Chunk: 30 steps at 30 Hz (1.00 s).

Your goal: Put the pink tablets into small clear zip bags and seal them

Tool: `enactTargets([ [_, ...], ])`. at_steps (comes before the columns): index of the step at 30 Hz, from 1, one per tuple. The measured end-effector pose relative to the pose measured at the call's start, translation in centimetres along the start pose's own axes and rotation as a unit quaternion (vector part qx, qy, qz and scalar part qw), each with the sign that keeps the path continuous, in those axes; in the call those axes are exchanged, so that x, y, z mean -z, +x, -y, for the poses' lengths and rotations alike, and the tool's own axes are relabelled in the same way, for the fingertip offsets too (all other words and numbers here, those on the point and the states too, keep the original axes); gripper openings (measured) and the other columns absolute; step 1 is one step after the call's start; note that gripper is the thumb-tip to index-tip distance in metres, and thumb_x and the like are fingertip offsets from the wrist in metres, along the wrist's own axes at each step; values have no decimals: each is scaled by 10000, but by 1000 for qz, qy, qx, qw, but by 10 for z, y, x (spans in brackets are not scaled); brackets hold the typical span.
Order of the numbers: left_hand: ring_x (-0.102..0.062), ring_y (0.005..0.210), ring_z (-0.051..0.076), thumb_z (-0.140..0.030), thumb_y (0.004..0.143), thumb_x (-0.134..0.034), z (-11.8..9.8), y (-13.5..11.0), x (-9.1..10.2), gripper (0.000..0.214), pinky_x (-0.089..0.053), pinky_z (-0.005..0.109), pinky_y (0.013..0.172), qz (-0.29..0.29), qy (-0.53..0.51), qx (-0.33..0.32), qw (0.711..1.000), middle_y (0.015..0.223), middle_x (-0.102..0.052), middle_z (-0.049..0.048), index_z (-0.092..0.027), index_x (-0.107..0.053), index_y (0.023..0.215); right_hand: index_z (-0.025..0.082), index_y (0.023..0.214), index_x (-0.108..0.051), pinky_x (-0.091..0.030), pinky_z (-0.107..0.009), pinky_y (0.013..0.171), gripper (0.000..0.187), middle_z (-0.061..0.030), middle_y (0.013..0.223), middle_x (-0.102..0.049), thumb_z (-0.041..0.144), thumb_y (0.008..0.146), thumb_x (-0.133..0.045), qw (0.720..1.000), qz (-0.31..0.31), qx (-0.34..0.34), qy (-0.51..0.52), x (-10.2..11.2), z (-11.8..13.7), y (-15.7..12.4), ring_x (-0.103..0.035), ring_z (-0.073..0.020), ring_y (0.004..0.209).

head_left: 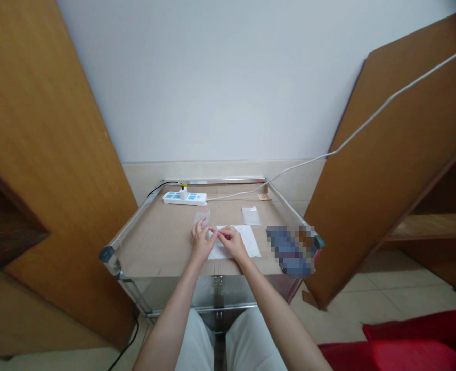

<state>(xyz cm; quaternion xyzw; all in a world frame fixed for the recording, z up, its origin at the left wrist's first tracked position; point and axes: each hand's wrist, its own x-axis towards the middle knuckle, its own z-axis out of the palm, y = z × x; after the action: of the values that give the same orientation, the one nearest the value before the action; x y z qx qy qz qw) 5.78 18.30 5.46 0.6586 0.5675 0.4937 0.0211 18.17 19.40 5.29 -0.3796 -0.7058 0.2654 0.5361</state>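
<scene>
My left hand (204, 238) and my right hand (231, 240) meet over the left part of a white sheet (247, 241). Thumb and forefinger of each are pinched together, the fingertips almost touching. Whatever they hold is too small and too hidden to name. Just behind my left hand lies a clear plastic bag (202, 215), partly covered by the fingers. Another small zip bag (250, 216), whitish with a reddish top edge, lies flat behind the sheet to the right.
A white power strip (197, 199) with a plug in it sits at the back left of the cardboard-covered table (150, 247). Its white cable (301, 166) rises to the right. A small brown card (264, 197) lies at the back right, a blurred-out object (290, 252) at the right edge.
</scene>
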Motion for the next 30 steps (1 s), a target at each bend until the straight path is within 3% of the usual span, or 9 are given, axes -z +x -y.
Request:
enactTargets([
  [6,-395,1048,208,-298,695,-509,5,1,-2,121,-276,385,900,2,-5,-2,1000,1119,-466,50,-200,-553,637,221,790,-659,-367,-261,652,177,-27,672,-584,246,743,-490,999,35,18,-26,0,3,-1,-488,-147,694],
  [15,-393,1034,191,-236,740,-427,10,1,-4,145,-266,395,921,25,-25,-14,999,1105,-477,55,-194,-546,669,218,802,-650,-377,-275,675,178,-38,705,-609,257,752,-483,999,29,20,-34,-2,2,-1,-504,-155,718],
  [30,-405,1012,218,-195,654,-517,2,-3,-2,74,-255,386,912,11,55,-42,998,1052,-516,40,-207,-508,582,185,665,-572,-350,-242,601,110,-9,623,-535,220,725,-488,996,12,11,-86,-4,-5,-2,-458,-132,624],
])
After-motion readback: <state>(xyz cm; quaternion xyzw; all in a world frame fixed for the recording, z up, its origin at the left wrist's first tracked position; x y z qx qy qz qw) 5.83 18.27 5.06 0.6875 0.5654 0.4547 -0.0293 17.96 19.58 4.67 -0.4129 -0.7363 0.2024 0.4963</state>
